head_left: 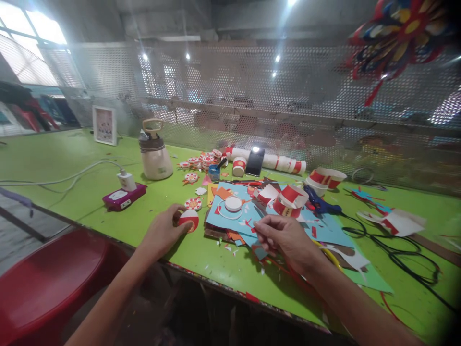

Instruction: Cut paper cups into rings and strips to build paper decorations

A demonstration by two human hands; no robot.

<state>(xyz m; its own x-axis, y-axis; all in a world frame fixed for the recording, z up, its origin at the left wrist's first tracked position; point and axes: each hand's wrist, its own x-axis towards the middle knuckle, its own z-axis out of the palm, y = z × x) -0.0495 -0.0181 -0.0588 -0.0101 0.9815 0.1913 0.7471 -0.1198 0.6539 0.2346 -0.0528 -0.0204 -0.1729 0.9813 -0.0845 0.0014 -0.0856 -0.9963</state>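
Remotely, I see daylight flaring through the window (46,26), upper left; a bright spot glints on the smartphone (255,165); haze softens the perforated screen (223,86); the right edge darkens, with wide-angle stretching.

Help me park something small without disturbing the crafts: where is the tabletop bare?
Bare green tabletop shows left of the photo frame and between the purple box and the left hand. It is crowded around the right hand, with blue paper, orange scraps, paper cups and a blue tool.
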